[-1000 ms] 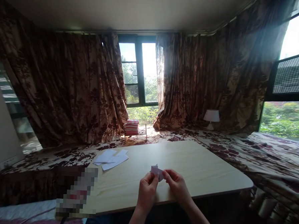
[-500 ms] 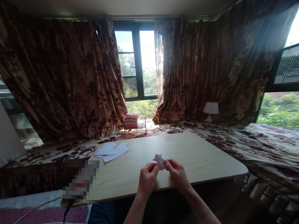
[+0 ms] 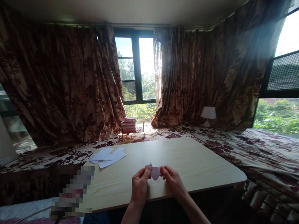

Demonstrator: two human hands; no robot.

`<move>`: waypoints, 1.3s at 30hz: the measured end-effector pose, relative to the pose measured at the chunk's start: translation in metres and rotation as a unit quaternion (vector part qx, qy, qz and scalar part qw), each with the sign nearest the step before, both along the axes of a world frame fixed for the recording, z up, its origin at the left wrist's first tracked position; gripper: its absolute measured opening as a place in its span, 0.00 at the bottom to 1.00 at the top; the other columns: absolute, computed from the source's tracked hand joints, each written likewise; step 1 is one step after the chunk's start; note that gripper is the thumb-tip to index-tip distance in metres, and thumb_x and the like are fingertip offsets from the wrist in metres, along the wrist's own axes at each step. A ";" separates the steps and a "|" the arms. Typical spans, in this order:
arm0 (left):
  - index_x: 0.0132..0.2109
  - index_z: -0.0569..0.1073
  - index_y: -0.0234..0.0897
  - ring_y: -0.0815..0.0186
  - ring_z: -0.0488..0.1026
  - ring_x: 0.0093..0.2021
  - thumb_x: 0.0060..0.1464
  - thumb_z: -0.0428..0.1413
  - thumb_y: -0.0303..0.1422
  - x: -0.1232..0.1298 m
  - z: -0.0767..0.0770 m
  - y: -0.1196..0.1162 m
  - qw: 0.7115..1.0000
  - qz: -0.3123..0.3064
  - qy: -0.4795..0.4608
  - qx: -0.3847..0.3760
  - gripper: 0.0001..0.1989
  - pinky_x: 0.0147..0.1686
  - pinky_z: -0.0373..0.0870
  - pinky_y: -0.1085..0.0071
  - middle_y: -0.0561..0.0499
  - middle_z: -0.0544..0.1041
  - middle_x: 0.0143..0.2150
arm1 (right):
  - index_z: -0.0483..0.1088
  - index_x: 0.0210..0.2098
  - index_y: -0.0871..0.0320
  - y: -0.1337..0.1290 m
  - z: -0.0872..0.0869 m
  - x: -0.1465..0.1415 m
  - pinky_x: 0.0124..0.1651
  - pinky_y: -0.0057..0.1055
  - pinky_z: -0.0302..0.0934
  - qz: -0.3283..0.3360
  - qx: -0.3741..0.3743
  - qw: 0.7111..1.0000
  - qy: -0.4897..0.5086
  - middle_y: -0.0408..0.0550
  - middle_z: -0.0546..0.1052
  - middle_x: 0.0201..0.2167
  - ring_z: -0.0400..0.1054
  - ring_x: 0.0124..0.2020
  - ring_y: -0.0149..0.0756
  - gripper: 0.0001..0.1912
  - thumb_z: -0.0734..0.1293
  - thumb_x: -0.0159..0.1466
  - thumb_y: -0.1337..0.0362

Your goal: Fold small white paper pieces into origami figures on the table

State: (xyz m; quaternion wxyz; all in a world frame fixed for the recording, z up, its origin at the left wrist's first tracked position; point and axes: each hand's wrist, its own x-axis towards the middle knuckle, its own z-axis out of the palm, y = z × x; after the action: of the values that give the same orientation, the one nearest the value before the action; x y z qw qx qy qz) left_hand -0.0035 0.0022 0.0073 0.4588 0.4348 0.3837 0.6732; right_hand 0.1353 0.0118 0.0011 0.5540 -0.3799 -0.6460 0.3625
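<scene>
A small folded piece of paper (image 3: 155, 173), pale lilac-white with pointed corners, is held up between my two hands above the near part of the table (image 3: 172, 160). My left hand (image 3: 140, 183) pinches its left end between thumb and fingers, and a corner sticks up there. The fingertips of my right hand (image 3: 171, 178) are closed on its right edge. Fine creases in the paper are too small to make out.
Several white paper sheets (image 3: 109, 156) lie overlapping on the table's left. A pixelated object (image 3: 72, 190) with a cord sits at the near left corner. Beyond the table are a small rack with folded striped cloths (image 3: 129, 124) and a white lamp (image 3: 208, 114).
My hands have moved slightly apart and a little left. More of the paper's flat face shows between them now. The whole view has shifted slightly.
</scene>
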 end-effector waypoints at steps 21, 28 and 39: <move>0.26 0.78 0.32 0.69 0.65 0.26 0.43 0.63 0.38 -0.001 0.005 -0.009 1.000 -0.004 -0.015 -0.001 0.11 0.31 0.62 0.72 0.53 0.73 0.22 | 0.70 0.30 0.62 0.001 -0.009 -0.003 0.34 0.32 0.64 0.042 0.011 0.999 -0.029 0.41 0.72 0.26 0.68 0.29 0.31 0.16 0.64 0.65 0.55; 0.24 0.76 0.32 0.69 0.66 0.26 0.43 0.62 0.37 0.000 0.009 -0.013 1.000 -0.006 -0.007 0.007 0.11 0.31 0.63 0.72 0.53 0.72 0.21 | 0.71 0.35 0.63 0.006 -0.013 -0.002 0.36 0.33 0.67 0.052 0.005 0.998 -0.043 0.43 0.74 0.32 0.70 0.32 0.32 0.13 0.64 0.65 0.58; 0.29 0.80 0.33 0.67 0.69 0.29 0.44 0.63 0.38 -0.001 0.008 -0.012 1.000 -0.023 0.012 0.011 0.11 0.33 0.64 0.72 0.52 0.77 0.24 | 0.70 0.36 0.62 0.006 -0.010 -0.004 0.40 0.36 0.66 0.052 0.019 0.998 -0.017 0.43 0.75 0.32 0.71 0.34 0.33 0.11 0.65 0.65 0.58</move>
State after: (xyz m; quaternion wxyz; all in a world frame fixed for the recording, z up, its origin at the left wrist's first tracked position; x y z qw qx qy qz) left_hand -0.0042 -0.0103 0.0148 0.4646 0.4567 0.3713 0.6616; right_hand 0.1312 0.0173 -0.0089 0.5303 -0.3413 -0.6813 0.3717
